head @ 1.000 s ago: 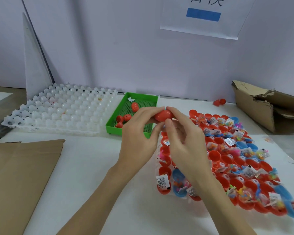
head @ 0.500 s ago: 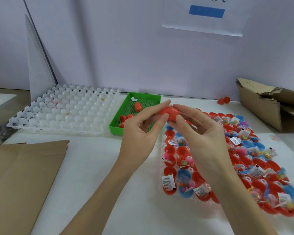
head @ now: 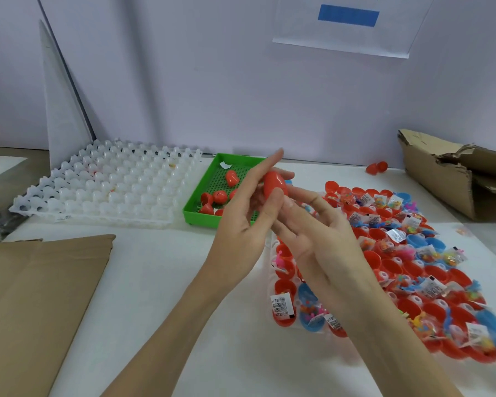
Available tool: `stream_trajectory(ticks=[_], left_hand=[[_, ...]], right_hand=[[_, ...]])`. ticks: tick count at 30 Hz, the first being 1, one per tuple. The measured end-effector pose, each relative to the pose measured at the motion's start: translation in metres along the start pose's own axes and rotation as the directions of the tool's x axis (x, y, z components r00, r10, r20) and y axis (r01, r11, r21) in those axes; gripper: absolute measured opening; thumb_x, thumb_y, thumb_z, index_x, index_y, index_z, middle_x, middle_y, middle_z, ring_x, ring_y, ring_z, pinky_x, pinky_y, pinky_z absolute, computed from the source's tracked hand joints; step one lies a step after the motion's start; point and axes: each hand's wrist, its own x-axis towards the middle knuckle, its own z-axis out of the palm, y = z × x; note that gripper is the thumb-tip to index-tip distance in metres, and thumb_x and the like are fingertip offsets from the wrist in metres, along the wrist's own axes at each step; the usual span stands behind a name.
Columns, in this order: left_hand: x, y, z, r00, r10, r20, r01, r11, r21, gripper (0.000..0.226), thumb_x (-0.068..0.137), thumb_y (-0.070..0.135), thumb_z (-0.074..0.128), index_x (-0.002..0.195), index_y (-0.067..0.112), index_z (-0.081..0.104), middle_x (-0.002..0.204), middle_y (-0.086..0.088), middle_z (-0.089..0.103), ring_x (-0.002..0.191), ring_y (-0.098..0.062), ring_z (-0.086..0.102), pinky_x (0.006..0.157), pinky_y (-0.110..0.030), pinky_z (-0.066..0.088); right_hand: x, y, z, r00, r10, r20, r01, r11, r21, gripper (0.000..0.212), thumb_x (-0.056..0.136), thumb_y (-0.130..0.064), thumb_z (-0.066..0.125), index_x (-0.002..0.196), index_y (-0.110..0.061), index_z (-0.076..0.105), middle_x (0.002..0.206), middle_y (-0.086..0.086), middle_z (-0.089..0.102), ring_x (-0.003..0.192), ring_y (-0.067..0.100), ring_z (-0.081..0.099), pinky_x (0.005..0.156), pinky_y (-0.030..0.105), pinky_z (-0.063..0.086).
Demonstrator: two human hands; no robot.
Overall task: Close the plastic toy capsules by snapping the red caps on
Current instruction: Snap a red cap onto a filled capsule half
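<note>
Left hand [head: 241,224] pinching closed red capsule [head: 274,184] between thumb and fingers, right hand [head: 318,239] relaxed and empty just beside it, above green tray [head: 196,204].

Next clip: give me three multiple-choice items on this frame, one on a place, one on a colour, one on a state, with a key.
1. Where is the green tray?
A. right of the white tray
B. on the cardboard box
C. under the wall sheet

2. What colour is the capsule in the hands?
A. blue
B. red
C. white

3. How is that capsule?
A. open, toy showing
B. closed
C. lying on the table

Key: 1 A, it stands beside the white tray's right edge. 2 B, its shell is red. 3 B, the left hand and right hand hold a whole egg shape, no opening visible.
</note>
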Motion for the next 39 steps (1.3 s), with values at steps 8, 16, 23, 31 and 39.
stream_trajectory(ticks=[8,16,23,31,39], left_hand=[[0.003,0.004,0.001,0.996,0.086,0.022,-0.087,0.996,0.017,0.029,0.109,0.021,0.046,0.132,0.007,0.057,0.131,-0.005,0.065,0.130,-0.029,0.059,0.112,-0.042,0.048],[0.002,0.005,-0.003,0.968,0.251,0.002,-0.241,0.926,0.292,0.032,0.097,0.024,0.065,0.127,0.021,0.059,0.137,0.012,0.061,0.128,-0.024,0.057,0.104,-0.027,0.047],[0.000,0.003,-0.009,0.960,0.278,0.023,-0.265,0.881,0.392,0.038,0.098,0.040,0.065,0.129,0.018,0.059,0.120,0.012,0.064,0.114,-0.016,0.063,0.098,-0.025,0.049],[0.001,0.002,-0.006,0.941,0.339,0.019,-0.306,0.822,0.481,0.030,0.099,0.027,0.064,0.125,0.014,0.060,0.108,0.013,0.059,0.098,-0.006,0.058,0.087,-0.012,0.042],[0.001,0.000,-0.007,0.903,0.430,-0.007,-0.325,0.692,0.645,0.035,0.101,0.042,0.060,0.121,0.013,0.065,0.092,0.016,0.052,0.094,0.011,0.044,0.084,-0.020,0.042]], right_hand=[[0.001,0.000,0.001,0.988,0.076,0.132,-0.103,0.973,0.206,0.036,0.102,-0.015,0.060,0.132,0.004,0.061,0.132,0.022,0.065,0.128,0.031,0.062,0.104,0.037,0.053],[0.002,0.003,0.001,0.958,0.184,0.222,-0.256,0.897,0.360,0.030,0.100,-0.016,0.054,0.103,-0.002,0.080,0.109,0.014,0.074,0.099,0.019,0.073,0.087,0.027,0.058],[0.002,0.006,0.001,0.948,0.225,0.227,-0.302,0.860,0.410,0.026,0.092,-0.014,0.061,0.108,-0.004,0.079,0.112,0.018,0.073,0.104,0.024,0.073,0.090,0.032,0.059],[0.002,0.006,0.000,0.959,0.226,0.172,-0.277,0.876,0.394,0.035,0.098,-0.018,0.050,0.093,-0.007,0.083,0.100,0.013,0.077,0.094,0.019,0.075,0.088,0.028,0.059],[0.006,0.011,0.000,0.957,0.250,0.150,-0.290,0.867,0.405,0.031,0.093,-0.014,0.054,0.109,-0.003,0.078,0.105,0.019,0.073,0.095,0.023,0.074,0.090,0.031,0.060]])
